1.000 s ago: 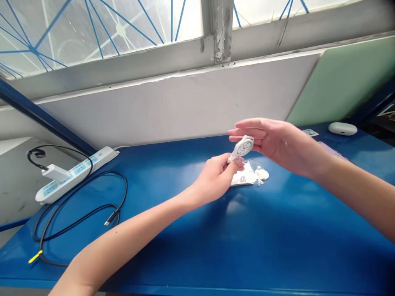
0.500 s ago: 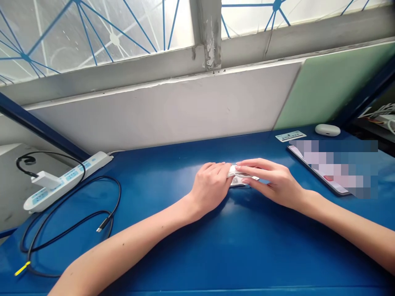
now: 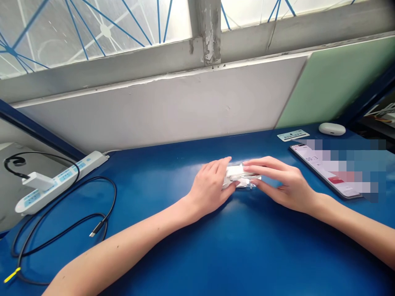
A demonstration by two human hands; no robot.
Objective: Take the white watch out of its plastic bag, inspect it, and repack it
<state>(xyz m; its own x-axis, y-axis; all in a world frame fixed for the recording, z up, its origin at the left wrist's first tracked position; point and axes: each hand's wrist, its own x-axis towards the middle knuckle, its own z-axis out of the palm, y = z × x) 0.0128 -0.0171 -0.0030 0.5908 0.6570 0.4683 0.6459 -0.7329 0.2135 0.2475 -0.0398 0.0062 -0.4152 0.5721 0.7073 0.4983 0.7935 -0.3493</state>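
Both hands have come down from mid-air to the blue table (image 3: 234, 255) since a second ago. My left hand (image 3: 212, 187) closes fingers and thumb lightly round the white item (image 3: 235, 171) lying there. My right hand (image 3: 285, 183) lays near-straight fingers on the clear bag (image 3: 251, 183) touching it, and I can't tell whether its thumb pinches. I'd judge gentle, even pressure best, with the bag kept flat. Off right, the phone (image 3: 311, 166) reads "00:3"; the sticker (image 3: 293, 135) beyond is too small to read.
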